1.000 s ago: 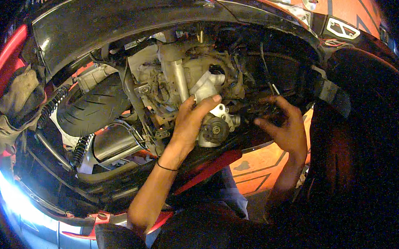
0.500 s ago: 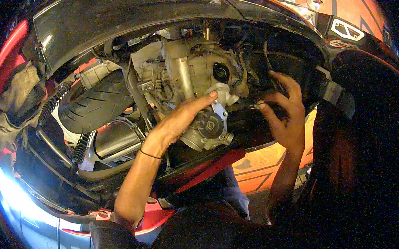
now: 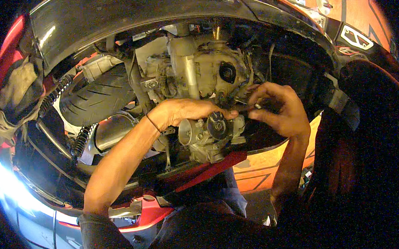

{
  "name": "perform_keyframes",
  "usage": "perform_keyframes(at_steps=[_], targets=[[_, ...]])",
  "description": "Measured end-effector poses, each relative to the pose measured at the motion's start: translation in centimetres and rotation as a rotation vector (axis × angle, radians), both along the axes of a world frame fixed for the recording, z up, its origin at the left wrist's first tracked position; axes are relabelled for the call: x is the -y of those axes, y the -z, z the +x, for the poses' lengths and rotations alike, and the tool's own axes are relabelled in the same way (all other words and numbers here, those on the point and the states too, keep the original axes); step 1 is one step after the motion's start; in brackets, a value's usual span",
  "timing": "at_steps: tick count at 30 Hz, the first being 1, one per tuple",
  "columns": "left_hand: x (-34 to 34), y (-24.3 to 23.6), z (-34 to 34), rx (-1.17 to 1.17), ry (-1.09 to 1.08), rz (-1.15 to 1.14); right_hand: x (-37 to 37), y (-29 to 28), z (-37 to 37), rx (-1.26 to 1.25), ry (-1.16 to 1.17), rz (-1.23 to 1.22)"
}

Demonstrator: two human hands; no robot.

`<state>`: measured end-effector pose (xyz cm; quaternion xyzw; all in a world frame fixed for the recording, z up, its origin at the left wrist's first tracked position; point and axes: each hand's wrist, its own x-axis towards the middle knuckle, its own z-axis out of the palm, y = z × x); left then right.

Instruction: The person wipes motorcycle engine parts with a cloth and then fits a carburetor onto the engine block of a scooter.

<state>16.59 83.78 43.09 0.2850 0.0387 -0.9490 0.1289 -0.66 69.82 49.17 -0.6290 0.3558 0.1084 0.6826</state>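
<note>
My left hand (image 3: 193, 110) reaches over a metal carburetor (image 3: 198, 147), its fingers closed around the upper side. The carburetor has a round open mouth at its left and a round black cover in the middle; it sits in front of the scooter's engine (image 3: 206, 76). To its right, my right hand (image 3: 280, 111) is closed in a pinch, with thumb and fingertips close to the carburetor's upper right side. A small part with a bright tip (image 3: 257, 106) shows at those fingertips, beside a thin dark line; its kind is too small to make out.
A rear tyre (image 3: 100, 98), a coil spring shock absorber (image 3: 56, 96) and a silver exhaust muffler (image 3: 113, 132) lie to the left. Dark body panels (image 3: 124, 21) arch above the engine. A crumpled cloth (image 3: 18, 83) hangs at the far left, and an orange surface (image 3: 259, 171) shows below right.
The carburetor has turned in my left hand, its mouth now facing left. My right hand has come closer to it, bringing the small part toward its upper right side.
</note>
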Motion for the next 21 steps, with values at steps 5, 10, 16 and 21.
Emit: perform_keyframes(at_steps=[5,10,16,21], targets=[[1.0,0.3,0.2,0.003,0.118,-0.164,-0.5,2.3,0.5,0.165,-0.181,-0.331],[0.8,0.8,1.1,-0.003,0.114,-0.399,-0.7,3.9,0.8,0.082,-0.076,-0.222],[1.6,0.5,0.6,-0.069,0.052,0.136,-0.7,3.1,0.4,-0.015,-0.058,0.011],[2.3,-0.3,2.1,0.17,0.253,-0.281,-0.2,2.7,0.4,0.223,-0.115,-0.13]])
